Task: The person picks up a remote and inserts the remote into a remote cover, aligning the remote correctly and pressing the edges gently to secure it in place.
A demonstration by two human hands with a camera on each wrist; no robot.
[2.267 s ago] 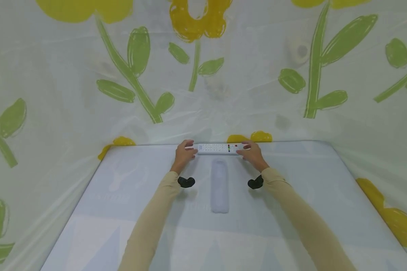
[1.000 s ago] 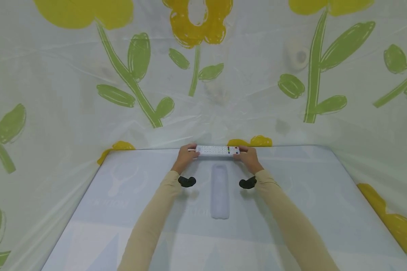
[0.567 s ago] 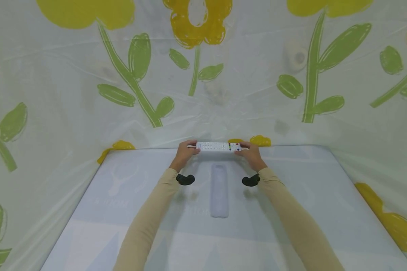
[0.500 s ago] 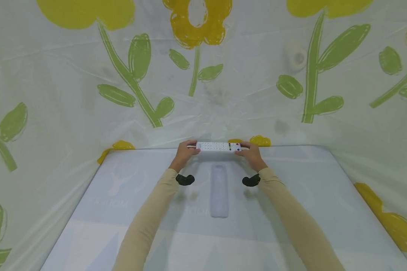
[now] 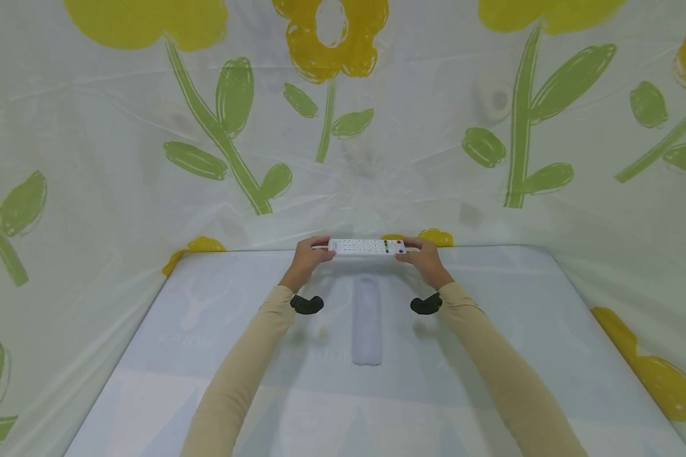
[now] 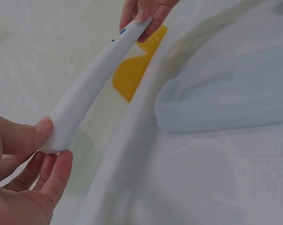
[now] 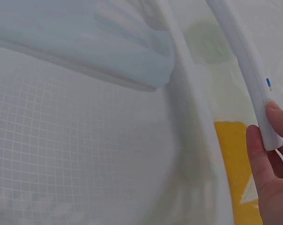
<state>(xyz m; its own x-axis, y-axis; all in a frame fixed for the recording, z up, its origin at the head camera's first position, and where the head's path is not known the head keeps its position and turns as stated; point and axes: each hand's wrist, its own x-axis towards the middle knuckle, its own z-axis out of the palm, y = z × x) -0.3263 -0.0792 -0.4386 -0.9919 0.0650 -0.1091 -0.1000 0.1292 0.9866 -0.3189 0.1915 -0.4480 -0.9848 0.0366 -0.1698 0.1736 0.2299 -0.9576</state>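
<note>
A white remote control [image 5: 366,247] with rows of pale buttons and a few coloured ones is held level at the table's far edge. My left hand [image 5: 307,259] pinches its left end, thumb on the near side; the left wrist view shows the thumb and fingertips on that end of the remote [image 6: 87,91]. On the right end, the coloured-button end, my right hand [image 5: 427,260] pinches it likewise. A shadow falls under the remote, which appears raised off the table. Between my forearms a translucent bluish remote cover [image 5: 367,322] lies lengthwise on the table, untouched.
The pale table [image 5: 206,343] carries a faint printed pattern. Directly behind its far edge hangs a white curtain [image 5: 411,127] with yellow flowers and green leaves, also along both sides. Dark wrist-camera pieces [image 5: 307,305] stick out inward from both wrists.
Earlier the remote control lay at the far edge with my hands' fingers spread around its ends. Both hands have since pinched its ends and raised it slightly. The cover has stayed put.
</note>
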